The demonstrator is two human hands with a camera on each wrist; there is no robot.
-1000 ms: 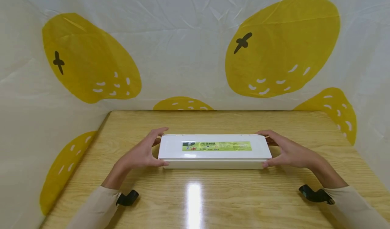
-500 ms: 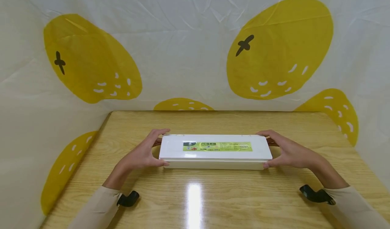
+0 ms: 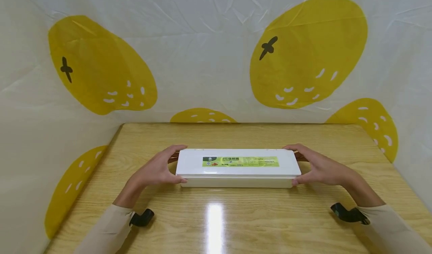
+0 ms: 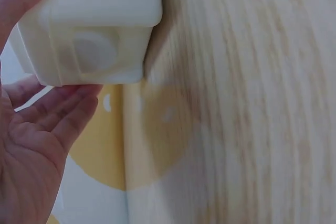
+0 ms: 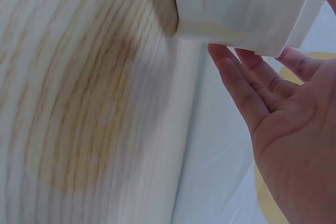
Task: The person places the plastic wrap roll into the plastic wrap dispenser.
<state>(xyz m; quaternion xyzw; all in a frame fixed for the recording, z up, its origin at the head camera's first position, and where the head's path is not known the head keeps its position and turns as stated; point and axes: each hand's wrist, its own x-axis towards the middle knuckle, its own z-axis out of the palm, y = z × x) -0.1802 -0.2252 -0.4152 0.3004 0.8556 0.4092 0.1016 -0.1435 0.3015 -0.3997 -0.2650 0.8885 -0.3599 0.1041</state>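
A long white cling film box lies across the wooden table, its lid down and a green and yellow label on top. My left hand grips its left end, thumb on the front face and fingers behind the back edge. At the opposite end my right hand holds it the same way. In the left wrist view, the box's end wall shows a round recess, with fingertips along the back side. A matching recessed end appears in the right wrist view, the fingers pressing against the back.
The wood-grain table reaches back to a pale curtain printed with large yellow fruit shapes. That curtain also hangs along the left and right sides. Black wrist mounts stick out beside both beige sleeves.
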